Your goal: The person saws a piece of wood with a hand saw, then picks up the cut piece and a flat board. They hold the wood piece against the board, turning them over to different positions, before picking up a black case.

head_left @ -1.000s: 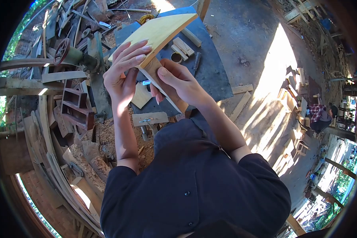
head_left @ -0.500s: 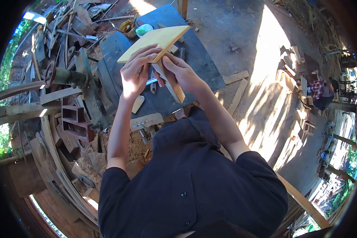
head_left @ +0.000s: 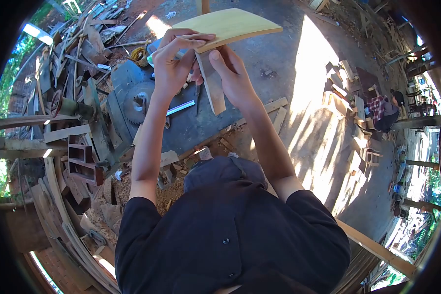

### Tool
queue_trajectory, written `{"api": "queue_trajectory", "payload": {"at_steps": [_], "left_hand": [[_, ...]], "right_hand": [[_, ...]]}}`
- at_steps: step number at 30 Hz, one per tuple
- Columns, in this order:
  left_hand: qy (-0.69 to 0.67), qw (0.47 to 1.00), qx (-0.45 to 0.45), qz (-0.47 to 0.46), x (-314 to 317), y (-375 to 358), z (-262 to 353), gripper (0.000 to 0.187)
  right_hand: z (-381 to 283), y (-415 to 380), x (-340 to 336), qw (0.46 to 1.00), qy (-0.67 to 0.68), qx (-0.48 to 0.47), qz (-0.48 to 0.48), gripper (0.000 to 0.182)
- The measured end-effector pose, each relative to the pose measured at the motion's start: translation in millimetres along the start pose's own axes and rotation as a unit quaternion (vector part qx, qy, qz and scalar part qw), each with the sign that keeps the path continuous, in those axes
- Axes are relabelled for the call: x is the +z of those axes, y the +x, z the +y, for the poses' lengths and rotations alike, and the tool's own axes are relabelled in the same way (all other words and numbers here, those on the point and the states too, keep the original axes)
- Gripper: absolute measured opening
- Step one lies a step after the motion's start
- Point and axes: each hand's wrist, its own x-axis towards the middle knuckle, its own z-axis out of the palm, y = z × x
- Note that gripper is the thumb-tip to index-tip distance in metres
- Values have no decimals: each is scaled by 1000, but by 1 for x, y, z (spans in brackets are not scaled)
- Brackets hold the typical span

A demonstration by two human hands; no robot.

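Observation:
Both my hands hold a wooden piece up over the blue-grey saw table (head_left: 181, 134). Its upper part is a pale, slightly curved board (head_left: 235, 24), and a narrower board (head_left: 211, 90) slants down from beneath it. With fingers over the near edge of the pale board, my left hand (head_left: 171, 61) grips where the two parts meet. My right hand (head_left: 234, 78) is closed around the narrower board just under that joint, thumb toward me. On the table below lie a metal ruler (head_left: 180, 108) and a dark slim tool (head_left: 197, 100).
A round saw blade (head_left: 137, 103) sits at the table's left side. Left of it are a handwheel (head_left: 57, 104), a reddish wooden frame (head_left: 83, 161) and heaped offcuts (head_left: 90, 41). Far right, a person (head_left: 384, 110) crouches by stacked wood blocks (head_left: 339, 100).
The wooden piece and both hands have risen away from my body, and the pale board has turned to show more of its curved edge. The saw blade and more of the ruler now show.

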Motion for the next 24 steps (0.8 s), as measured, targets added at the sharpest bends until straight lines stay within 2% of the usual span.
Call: {"api": "queue_trajectory", "payload": {"at_steps": [5, 6, 7, 9, 14, 19, 24], "left_hand": [[-35, 999, 8, 38, 15, 12, 33, 23], [-68, 997, -26, 36, 18, 12, 45, 22], [-67, 997, -23, 40, 20, 11, 48, 22], [-2, 998, 36, 48, 25, 9, 52, 21], [16, 997, 66, 47, 39, 3, 71, 23], [41, 995, 83, 36, 53, -1, 83, 26], [75, 992, 100, 23, 65, -8, 74, 29]], "right_hand": [[-24, -10, -9, 997, -12, -67, -49, 31], [-26, -14, -10, 996, -1, -77, -48, 30], [-27, -19, -10, 996, -3, -79, -52, 30], [-30, -27, -11, 994, -23, -103, -32, 30], [-31, -44, -17, 997, 6, -78, -4, 32], [-42, -53, -22, 996, -33, -48, 62, 49], [-37, -53, -27, 992, -51, -41, 111, 50]]}}
